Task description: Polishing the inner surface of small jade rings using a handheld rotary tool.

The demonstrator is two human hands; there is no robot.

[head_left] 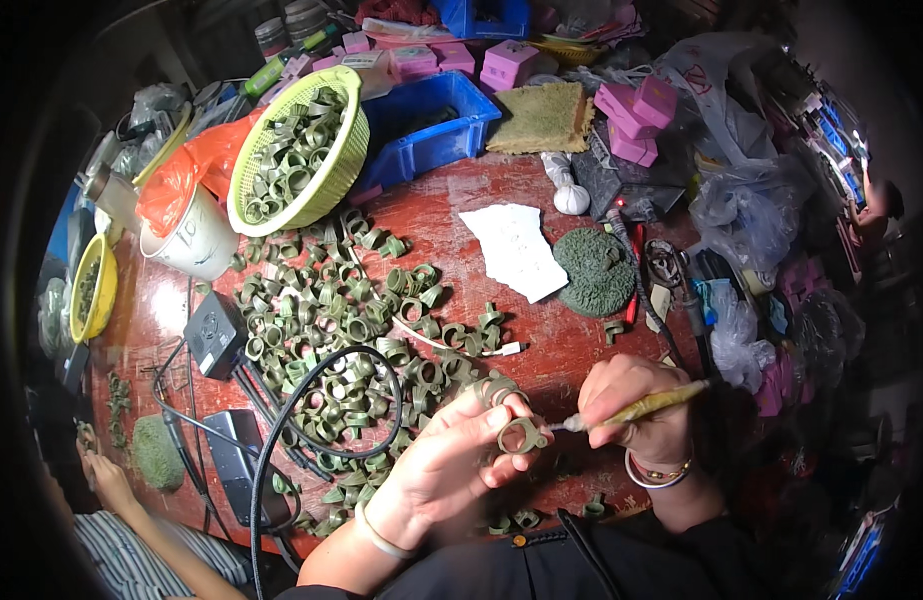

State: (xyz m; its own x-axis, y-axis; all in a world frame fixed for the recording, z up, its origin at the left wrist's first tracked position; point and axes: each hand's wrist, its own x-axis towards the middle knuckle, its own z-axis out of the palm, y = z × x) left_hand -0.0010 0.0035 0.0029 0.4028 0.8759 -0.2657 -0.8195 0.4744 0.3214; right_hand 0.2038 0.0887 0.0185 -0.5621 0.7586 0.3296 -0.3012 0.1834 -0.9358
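My left hand [441, 455] is closed around a green ring [537, 440], held upright between thumb and fingertips with its opening toward me. Another green ring [496, 389] sits at the fingers of the same hand. My right hand [633, 398] grips a pen-like tool [661, 402] with a yellow-green wrapped handle. Its thin tip points left and lies at or very near the held ring; whether it touches, I cannot tell. Left of my hands spreads a heap of similar green rings [331, 375] on the red tabletop [441, 210].
A yellow-green basket [352, 165] of rings stands beside a blue bin [411, 165] and a white bucket [196, 245]. Black cable [266, 440] loops over the heap by two black boxes [216, 335]. White paper [511, 245] lies near a round green mass [593, 275]. Another person's hand [109, 485] is lower left.
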